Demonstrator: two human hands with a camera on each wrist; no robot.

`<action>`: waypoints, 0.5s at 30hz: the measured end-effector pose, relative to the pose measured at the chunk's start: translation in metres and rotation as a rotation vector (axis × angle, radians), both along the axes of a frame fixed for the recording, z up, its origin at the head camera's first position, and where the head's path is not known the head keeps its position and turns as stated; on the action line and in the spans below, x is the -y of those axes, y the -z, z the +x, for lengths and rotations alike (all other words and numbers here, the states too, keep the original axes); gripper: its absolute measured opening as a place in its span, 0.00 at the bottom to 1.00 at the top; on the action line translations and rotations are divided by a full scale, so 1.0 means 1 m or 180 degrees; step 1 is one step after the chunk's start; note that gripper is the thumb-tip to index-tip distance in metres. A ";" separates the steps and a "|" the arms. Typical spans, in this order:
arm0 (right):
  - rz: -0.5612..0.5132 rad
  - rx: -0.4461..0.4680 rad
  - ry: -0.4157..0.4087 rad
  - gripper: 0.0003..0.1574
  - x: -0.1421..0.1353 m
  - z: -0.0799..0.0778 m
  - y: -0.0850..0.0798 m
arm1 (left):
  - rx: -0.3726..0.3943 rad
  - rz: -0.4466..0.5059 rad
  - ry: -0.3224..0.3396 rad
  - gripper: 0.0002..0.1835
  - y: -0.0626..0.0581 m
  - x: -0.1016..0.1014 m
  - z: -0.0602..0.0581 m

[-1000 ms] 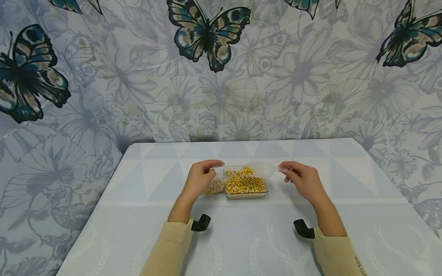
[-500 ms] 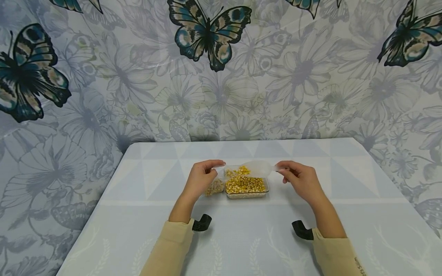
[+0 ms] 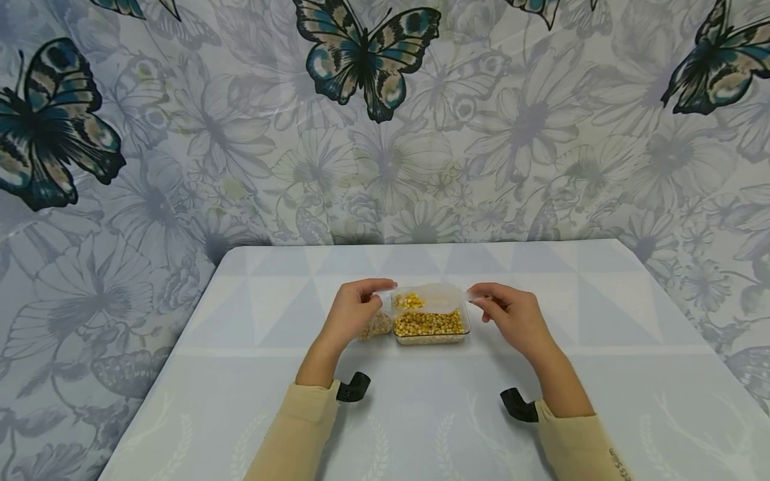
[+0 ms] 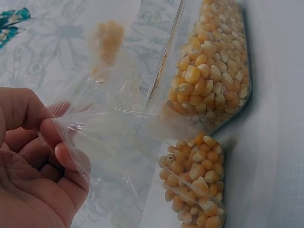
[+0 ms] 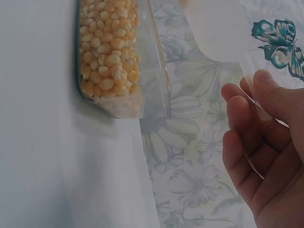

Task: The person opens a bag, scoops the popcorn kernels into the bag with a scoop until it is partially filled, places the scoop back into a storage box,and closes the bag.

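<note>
My left hand [image 3: 353, 312] pinches the edge of a clear plastic zip bag [image 4: 114, 152], whose lower part holds corn kernels [image 4: 194, 185]. Thumb and fingers of my right hand [image 3: 510, 312] pinch the thin clear handle of a translucent white scoop [image 5: 216, 31]. The scoop reaches left over the back of a rectangular glass container [image 3: 428, 340]; a small heap of kernels [image 3: 409, 301] lies at its left end, close to the bag's mouth in the left wrist view. More corn kernels [image 3: 430, 323] fill much of the container, which stands just right of the bag.
Everything stands on a pale patterned table [image 3: 289, 427]. Behind its far edge is a wall covering [image 3: 517, 133] with flowers and butterflies. Black curved pieces [image 3: 353, 387] stick out from both sleeve cuffs.
My right hand has moved left with the scoop, bringing it further over the container toward the bag. The heap on the scoop has shifted left and looks smaller. My left hand has barely moved.
</note>
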State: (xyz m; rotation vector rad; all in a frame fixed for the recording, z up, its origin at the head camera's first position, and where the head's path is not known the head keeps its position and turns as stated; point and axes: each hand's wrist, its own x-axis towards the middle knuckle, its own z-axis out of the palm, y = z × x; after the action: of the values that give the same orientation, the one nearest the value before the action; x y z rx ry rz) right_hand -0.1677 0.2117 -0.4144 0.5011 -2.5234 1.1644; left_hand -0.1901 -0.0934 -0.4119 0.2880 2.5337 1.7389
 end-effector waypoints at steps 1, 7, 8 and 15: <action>0.0012 -0.0022 -0.0004 0.11 0.001 0.000 0.000 | -0.0003 -0.0003 0.0006 0.23 0.000 0.000 0.000; 0.0072 -0.0143 0.0000 0.12 0.003 0.001 -0.001 | -0.0023 -0.0024 0.0060 0.23 -0.001 0.000 0.001; 0.0082 -0.0159 0.0000 0.12 0.003 0.001 -0.001 | -0.0021 -0.0022 0.0067 0.23 -0.001 0.000 0.001; 0.0114 -0.0298 -0.0074 0.15 0.008 0.003 -0.004 | 0.0000 -0.0015 0.0081 0.23 -0.001 0.000 0.001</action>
State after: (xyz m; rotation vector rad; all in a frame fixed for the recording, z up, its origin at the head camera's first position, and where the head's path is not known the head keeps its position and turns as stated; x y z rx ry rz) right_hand -0.1643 0.2037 -0.4103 0.5817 -2.4685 1.0798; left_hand -0.1895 -0.0933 -0.4109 0.3185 2.5223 1.7239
